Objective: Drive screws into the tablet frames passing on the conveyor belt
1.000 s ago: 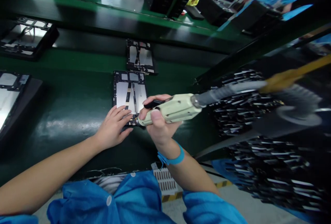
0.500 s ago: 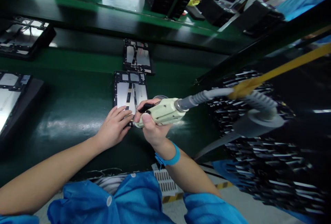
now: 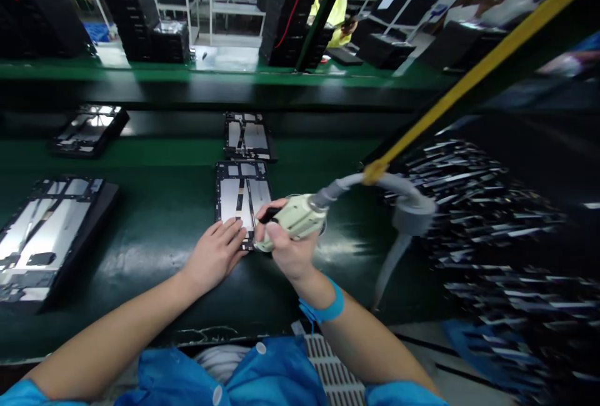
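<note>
Device (image 3: 229,197) | partly under left grip (image 3: 213,257), fingers outstretched | beside right grip (image 3: 294,255), wrapped round driver (image 3: 299,215)

Relative to one driver (image 3: 300,213), count four silver-faced panels: front panel (image 3: 229,197) just left, rear panel (image 3: 253,137) beyond, side panel (image 3: 51,231) and corner panel (image 3: 89,128) well left. Count two hands: right hand (image 3: 295,259) around it, left hand (image 3: 210,257) just left. Count one wristband (image 3: 334,307) nearer, one yellow strap (image 3: 492,66) right.

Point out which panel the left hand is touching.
The front-centre panel, with the left hand on its near end; the rear-centre panel and the two left-side panels have no hand on them.
</note>
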`<state>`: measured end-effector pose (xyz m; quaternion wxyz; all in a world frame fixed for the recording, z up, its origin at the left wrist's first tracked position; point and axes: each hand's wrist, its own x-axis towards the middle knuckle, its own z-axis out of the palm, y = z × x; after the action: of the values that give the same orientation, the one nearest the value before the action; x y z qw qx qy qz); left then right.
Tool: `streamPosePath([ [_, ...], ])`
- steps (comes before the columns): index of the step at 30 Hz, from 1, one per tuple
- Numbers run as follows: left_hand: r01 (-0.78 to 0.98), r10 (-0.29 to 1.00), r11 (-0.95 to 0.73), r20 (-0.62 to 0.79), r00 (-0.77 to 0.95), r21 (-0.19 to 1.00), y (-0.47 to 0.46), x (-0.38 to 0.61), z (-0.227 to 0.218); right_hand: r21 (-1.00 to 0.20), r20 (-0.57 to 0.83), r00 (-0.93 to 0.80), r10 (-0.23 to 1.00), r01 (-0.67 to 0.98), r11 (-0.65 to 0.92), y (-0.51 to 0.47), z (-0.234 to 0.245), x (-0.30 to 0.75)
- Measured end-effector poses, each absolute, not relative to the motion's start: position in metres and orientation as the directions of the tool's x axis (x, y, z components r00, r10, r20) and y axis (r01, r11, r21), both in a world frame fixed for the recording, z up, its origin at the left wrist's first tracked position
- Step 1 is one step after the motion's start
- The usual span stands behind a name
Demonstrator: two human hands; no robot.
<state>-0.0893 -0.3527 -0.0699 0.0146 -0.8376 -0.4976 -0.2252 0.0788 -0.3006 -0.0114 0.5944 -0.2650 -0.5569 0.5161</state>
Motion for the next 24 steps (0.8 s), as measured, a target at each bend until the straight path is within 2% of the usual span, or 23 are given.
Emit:
streamPosePath([
  [5, 0.873, 0.815, -0.485, 0.391, 0.427, 0.059, -0.387, -0.11, -0.07, -0.811, 0.471, -0.001, 0.882, -0.394, 0.432, -0.29, 0.01, 0.106],
  [11, 0.936, 0.88, -0.349, 0.359, 0.312, 0.041, -0.453, -0.148, -0.073, -0.812, 0.477, 0.045, 0.878, -0.36, 0.459, -0.279, 0.005, 0.126],
  [15, 0.971, 0.926, -0.233, 0.317, 0.204, 0.057, -0.439, -0.175, -0.078, -0.832, 0.464, 0.046, 0.884, -0.321, 0.453, -0.274, -0.006, 0.126],
  [19, 0.989, 0.966, -0.024, 0.259, -0.014, 0.143, -0.36, -0.215, -0.075, -0.906, 0.407, 0.034, 0.913, -0.117, 0.408, -0.261, -0.014, 0.124],
  [22, 0.985, 0.943, 0.076, 0.308, -0.122, 0.157, -0.291, -0.244, -0.071, -0.908, 0.376, -0.011, 0.927, 0.195, 0.37, -0.259, -0.009, 0.129],
  [24, 0.971, 0.913, 0.159, 0.349, -0.213, 0.176, -0.253, -0.258, -0.071, -0.835, 0.364, -0.066, 0.929, 0.418, 0.357, -0.271, 0.005, 0.135],
])
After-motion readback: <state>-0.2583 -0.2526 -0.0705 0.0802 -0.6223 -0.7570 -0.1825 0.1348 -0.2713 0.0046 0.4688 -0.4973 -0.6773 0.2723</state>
